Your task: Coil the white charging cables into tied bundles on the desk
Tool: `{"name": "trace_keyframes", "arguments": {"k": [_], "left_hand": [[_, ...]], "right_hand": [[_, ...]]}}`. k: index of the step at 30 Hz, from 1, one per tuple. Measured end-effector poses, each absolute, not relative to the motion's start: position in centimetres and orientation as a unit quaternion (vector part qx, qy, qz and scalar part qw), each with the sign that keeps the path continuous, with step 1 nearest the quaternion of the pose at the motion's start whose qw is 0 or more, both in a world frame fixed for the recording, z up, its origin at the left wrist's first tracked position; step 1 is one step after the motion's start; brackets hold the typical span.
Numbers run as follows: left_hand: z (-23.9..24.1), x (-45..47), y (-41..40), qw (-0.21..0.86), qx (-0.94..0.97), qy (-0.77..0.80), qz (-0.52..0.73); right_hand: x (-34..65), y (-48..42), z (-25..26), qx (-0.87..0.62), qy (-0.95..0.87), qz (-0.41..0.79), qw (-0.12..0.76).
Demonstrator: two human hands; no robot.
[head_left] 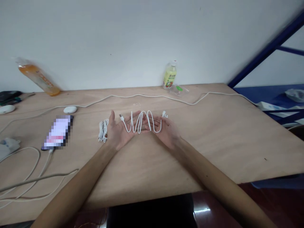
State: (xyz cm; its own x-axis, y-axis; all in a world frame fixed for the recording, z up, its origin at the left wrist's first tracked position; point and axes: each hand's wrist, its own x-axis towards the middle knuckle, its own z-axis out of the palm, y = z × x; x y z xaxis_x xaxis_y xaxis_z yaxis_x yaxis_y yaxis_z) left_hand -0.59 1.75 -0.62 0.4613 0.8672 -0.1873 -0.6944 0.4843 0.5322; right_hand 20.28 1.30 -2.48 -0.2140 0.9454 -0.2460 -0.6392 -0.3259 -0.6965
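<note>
A white USB charging cable [140, 122], bent into loose zigzag loops, lies across both upturned palms. My left hand [118, 129] is open, its fingers stretched toward the middle under the loops and its thumb sticking up. The cable's USB plug [121, 117] rests by that thumb. My right hand [166, 129] is also open and flat, fingers reaching left beneath the cable until they meet the left fingers. At its far side is a small white connector end [164, 114]. A bundled white cable [103, 130] lies on the table just left of my left hand.
On the wooden table [213, 133] a phone [58, 132] is plugged in at left, near a white earbud case [70, 109]. A long white cord [142, 95] crosses behind my hands. An orange bottle [39, 79] and a yellow-labelled bottle [169, 76] stand by the wall.
</note>
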Motion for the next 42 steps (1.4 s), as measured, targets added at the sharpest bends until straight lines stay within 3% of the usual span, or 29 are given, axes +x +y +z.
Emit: {"name": "trace_keyframes", "arguments": {"k": [22,34,42], "left_hand": [[-0.8,-1.1,1.9,0.853,0.203,0.189,0.441],[-0.6,0.1,1.3,0.847,0.177,0.219,0.451],[-0.7,1.1,0.5,0.853,0.169,0.233,0.435]], "right_hand": [[20.2,1.3,-2.9,-0.333,-0.225,0.731,0.552],[19.4,0.3,-2.3,-0.322,-0.343,0.739,0.482],[19.0,-0.5,-3.3,-0.335,-0.394,0.703,0.488]]}}
